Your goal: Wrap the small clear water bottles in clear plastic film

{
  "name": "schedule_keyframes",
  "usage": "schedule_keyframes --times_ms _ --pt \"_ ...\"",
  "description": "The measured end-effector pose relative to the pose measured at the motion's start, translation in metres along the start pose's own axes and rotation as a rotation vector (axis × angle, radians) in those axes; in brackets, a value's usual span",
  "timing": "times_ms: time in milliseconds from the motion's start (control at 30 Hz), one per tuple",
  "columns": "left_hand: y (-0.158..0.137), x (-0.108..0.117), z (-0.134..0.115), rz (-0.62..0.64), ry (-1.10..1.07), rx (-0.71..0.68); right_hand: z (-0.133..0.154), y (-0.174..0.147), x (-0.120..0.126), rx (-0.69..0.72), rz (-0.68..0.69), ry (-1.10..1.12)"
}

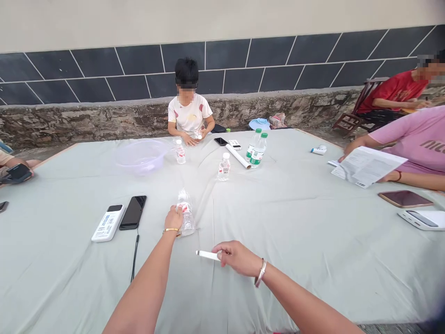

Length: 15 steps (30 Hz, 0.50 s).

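My left hand (173, 219) is closed around the side of a clear plastic bottle (188, 220) with a red-and-white label. The bottle leans slightly on the cloth-covered table. Lower and to the right, my right hand (239, 257) pinches a slim white pen-like tool (208, 255). Its narrow tip has a dark band and points left, below the bottle and apart from it; I cannot make out its exact kind. Beyond my hands stand two small clear bottles, one with a white cap (224, 168) and another (180, 152) farther left.
A black phone (133, 212) and white power bank (108, 223) lie left. A translucent purple basin (141, 155), a white roll (238, 156) and green-capped bottles (257, 150) are farther back. A person sits opposite with hands on a small bottle; another at right holds papers (368, 164).
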<state>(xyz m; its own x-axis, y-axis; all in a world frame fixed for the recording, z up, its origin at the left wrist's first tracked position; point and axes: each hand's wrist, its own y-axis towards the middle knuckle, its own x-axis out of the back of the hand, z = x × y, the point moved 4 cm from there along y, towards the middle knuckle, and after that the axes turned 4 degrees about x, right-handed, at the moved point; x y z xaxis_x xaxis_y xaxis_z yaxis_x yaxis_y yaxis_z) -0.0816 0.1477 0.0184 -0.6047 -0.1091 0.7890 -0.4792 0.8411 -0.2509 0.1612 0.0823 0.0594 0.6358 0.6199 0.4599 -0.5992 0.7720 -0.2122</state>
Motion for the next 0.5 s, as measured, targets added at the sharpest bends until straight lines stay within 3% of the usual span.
schedule_keyframes --times_ms 167,267,367,500 --pt "-0.015 0.001 -0.003 0.046 0.052 0.011 -0.044 0.01 0.056 -0.164 -0.501 -0.483" --pt "-0.019 -0.001 -0.007 0.063 0.07 -0.008 -0.055 0.023 0.07 -0.211 -0.604 -0.62" --pt "-0.024 -0.004 -0.008 0.05 0.076 -0.053 -0.041 0.039 0.054 -0.161 -0.621 -0.592" --pt "-0.045 -0.011 -0.003 0.04 0.061 -0.107 -0.008 0.079 -0.003 -0.113 -0.531 -0.438"
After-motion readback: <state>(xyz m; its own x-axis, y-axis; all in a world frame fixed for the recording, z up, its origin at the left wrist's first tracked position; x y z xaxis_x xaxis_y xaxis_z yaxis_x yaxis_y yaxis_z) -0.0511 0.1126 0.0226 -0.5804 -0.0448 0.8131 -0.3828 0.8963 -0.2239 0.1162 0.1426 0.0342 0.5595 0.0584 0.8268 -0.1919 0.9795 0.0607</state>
